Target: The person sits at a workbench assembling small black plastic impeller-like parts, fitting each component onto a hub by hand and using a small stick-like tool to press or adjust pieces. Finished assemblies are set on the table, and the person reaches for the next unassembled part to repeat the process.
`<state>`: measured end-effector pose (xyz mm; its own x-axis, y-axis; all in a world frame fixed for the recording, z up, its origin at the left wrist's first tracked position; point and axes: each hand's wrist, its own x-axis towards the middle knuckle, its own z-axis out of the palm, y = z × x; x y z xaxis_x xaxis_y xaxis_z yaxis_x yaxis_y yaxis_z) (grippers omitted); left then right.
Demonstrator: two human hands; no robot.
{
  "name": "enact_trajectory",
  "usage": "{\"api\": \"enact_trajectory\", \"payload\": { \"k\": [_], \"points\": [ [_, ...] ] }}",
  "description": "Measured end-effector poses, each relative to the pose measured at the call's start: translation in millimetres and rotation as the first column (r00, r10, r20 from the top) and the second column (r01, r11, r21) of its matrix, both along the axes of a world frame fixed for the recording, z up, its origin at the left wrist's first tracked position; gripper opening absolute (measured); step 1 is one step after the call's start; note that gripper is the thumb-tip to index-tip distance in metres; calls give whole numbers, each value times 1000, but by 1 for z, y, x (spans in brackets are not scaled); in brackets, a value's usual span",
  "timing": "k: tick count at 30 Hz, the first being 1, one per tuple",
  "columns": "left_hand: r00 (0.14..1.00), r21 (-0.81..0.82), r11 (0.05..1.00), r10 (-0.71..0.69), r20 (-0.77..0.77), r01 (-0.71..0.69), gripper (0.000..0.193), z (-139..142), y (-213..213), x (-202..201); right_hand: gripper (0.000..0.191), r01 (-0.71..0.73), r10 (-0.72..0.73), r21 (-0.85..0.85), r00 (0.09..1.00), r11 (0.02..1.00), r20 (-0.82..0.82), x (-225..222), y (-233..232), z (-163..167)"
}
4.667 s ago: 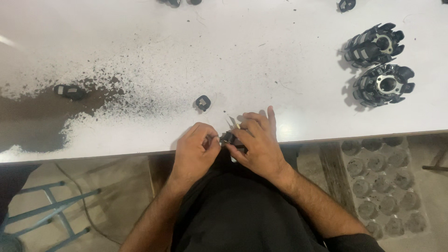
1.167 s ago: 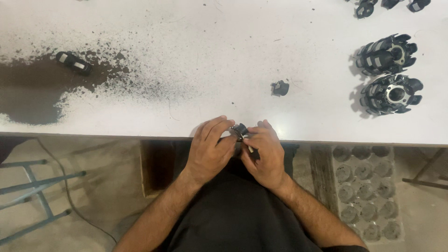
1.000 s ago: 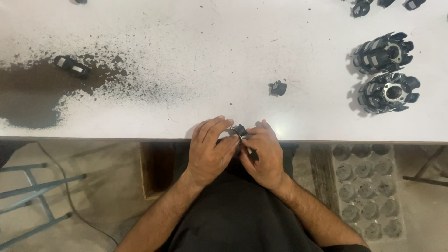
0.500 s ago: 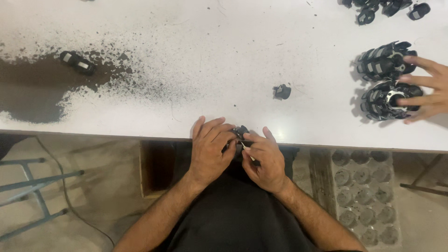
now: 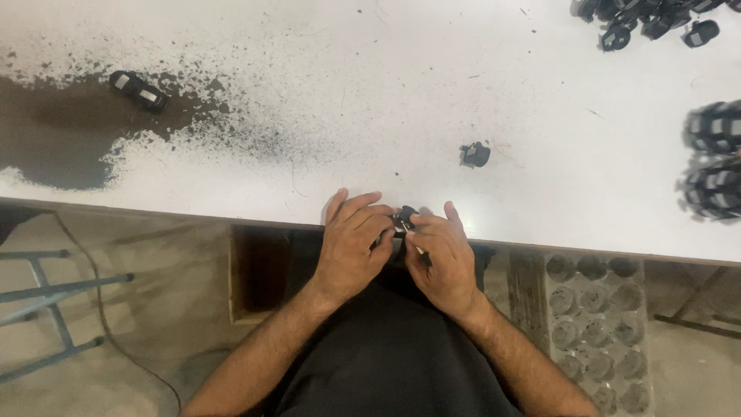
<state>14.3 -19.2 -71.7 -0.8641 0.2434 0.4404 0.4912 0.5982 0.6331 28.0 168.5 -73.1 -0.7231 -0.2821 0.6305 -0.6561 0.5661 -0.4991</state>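
My left hand [image 5: 351, 243] and my right hand [image 5: 438, 255] meet at the near edge of the white table [image 5: 401, 93]. Between their fingertips they pinch a small black part [image 5: 404, 218]. A thin dark tool [image 5: 417, 249] lies along the fingers of my right hand. A loose small black piece [image 5: 475, 154] rests on the table a short way beyond my right hand.
Dark powder [image 5: 69, 131] spreads over the table's left side with a small black block [image 5: 139, 89] in it. Two black ring-shaped assemblies [image 5: 714, 162] lie at the right edge; several small black parts [image 5: 656, 19] at the far right corner. A grey tray of round pockets [image 5: 598, 324] lies below.
Another person's hand, at the ring assemblies half a second ago, has left the view. My hands stay together on the small part at the table edge; the view has shifted slightly.
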Motion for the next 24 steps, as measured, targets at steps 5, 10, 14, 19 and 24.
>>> {"api": "enact_trajectory", "payload": {
  "k": [5,10,14,19,24],
  "points": [
    [999,119,992,34,16,-35,24,10,-6,-3,33,7,-7,32,1000,999,8,-1,10,7],
    [997,-84,994,-67,-48,63,42,21,-11,-17,37,137,-146,113,986,984,79,-9,13,14],
    [994,-157,982,-110,-4,108,24,27,-9,-29,40,156,-177,177,978,972,108,-14,7,14],
    [987,-81,990,-108,123,118,15,34,-18,-29,40,107,-129,180,985,978,114,-18,14,12],
    [975,-35,977,-208,72,211,13,39,-16,-25,39,95,-117,184,986,978,115,-17,13,10]
  ]
}}
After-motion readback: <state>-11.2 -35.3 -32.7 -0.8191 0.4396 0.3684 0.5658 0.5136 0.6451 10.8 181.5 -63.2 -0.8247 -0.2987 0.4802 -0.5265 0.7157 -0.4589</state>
